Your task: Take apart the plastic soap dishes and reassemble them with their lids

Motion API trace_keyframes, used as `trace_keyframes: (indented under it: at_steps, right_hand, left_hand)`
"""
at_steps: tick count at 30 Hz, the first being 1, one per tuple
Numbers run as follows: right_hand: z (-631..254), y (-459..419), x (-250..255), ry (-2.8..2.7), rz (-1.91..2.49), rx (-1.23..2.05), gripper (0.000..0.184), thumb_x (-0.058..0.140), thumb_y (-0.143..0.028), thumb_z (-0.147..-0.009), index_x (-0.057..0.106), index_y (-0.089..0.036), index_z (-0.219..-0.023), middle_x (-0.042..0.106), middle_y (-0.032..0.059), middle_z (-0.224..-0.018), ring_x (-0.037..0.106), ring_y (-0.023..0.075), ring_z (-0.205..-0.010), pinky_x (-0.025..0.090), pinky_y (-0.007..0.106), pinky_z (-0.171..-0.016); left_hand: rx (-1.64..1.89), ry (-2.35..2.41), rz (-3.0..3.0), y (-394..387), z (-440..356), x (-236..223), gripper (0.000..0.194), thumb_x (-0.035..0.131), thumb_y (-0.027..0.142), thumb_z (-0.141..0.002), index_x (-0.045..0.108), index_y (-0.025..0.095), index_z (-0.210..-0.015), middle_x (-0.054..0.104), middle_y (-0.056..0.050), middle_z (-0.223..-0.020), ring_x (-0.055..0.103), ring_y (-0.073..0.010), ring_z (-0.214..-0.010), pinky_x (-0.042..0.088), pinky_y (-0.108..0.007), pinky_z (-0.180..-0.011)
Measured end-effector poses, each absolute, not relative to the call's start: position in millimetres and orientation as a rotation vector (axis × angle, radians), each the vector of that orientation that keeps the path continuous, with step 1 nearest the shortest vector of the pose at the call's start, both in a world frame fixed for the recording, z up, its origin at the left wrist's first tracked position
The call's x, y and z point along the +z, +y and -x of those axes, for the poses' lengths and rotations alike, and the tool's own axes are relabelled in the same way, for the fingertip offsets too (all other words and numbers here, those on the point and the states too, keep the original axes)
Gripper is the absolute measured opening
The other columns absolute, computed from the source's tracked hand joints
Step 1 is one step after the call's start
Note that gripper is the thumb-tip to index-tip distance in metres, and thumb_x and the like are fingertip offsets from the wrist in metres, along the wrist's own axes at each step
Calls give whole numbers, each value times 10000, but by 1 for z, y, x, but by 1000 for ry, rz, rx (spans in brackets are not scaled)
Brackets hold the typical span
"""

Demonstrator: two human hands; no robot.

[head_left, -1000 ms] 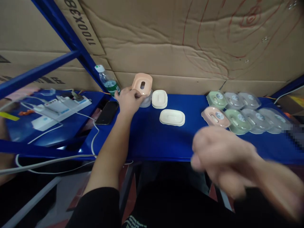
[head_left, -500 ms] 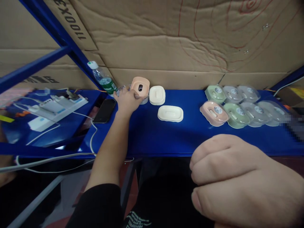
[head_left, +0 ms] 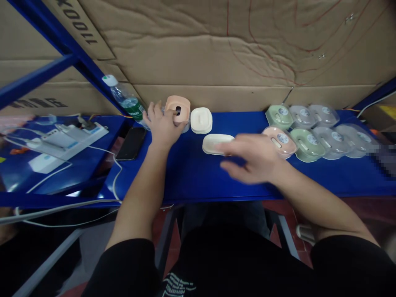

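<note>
My left hand (head_left: 163, 126) lies with spread fingers beside a stack of peach soap-dish-like trays (head_left: 182, 103), touching its left side. Each shows a dark slot in its middle. Something clear and plastic is partly hidden behind those fingers. My right hand (head_left: 255, 159), smeared by motion, has its thumb and forefinger apart and nothing visible between them. Its fingertips reach over the right end of a cream oblong tray (head_left: 213, 144); whether they touch cannot be seen. A squarish stack of cream pieces (head_left: 201, 120) sits between the peach stack and the oblong tray.
Clear-covered dishes in peach (head_left: 286, 148), green (head_left: 307, 144) and grey stand in two rows on the right of the blue table (head_left: 192, 181). On the left are a water bottle (head_left: 131, 105), a phone (head_left: 131, 143), a power strip (head_left: 71, 146) and white cables. Cardboard (head_left: 185, 62) backs the table.
My right hand, a closed fist near the camera before, has moved forward and left to the oblong tray, its fingers loosening. My left hand stays at the peach stack, fingers more spread.
</note>
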State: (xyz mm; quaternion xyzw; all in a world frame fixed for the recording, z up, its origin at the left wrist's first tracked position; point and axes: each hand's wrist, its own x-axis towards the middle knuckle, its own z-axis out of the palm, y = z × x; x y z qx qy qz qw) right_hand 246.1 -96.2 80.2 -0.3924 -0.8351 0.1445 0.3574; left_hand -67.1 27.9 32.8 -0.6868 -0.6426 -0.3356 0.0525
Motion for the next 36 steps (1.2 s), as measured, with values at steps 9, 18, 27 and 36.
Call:
trace_keyframes:
  at_steps: [9,18,27,36]
  right_hand:
    - [-283,-4,-16,-2436,1171,465,1275,919,-733,-672,375,-233,-1711,582,221,-1595,522,535,-1466,425,734,-1198]
    - [-281,-2,-4,-2041,1051,681,1081,787,-660,-850,301,-238,-1720,702,159,-1388,690,384,-1251,531,605,-1132]
    - [-267,-1,-1,-1178,1192,1098,807,453,-955,-894,649,-246,-1225,701,31,-811,660,174,-592,621,330,-573]
    - [-264,0,-2,-1137,1144,991,633,642,-891,-853,565,-263,-841,504,-64,-530,472,119,-398,465,266,-351]
  left_hand:
    - [-780,-1239,2884,7,11,24,460,702,556,-960,722,217,-1270,740,-127,-1360,673,-328,-1306,504,-532,-1162]
    - [-621,-1076,3049,0,0,10,697,779,424,-921,556,220,-1549,666,-169,-1509,659,-364,-1371,543,-559,-1152]
    - [-856,-739,2759,-13,-8,24,449,580,252,-1076,536,284,-1522,548,-171,-1613,731,-260,-1208,658,-415,-954]
    - [-1059,-788,2656,-4,-13,15,195,651,322,-1057,711,258,-1231,535,-169,-1594,635,-339,-1365,612,-542,-1049]
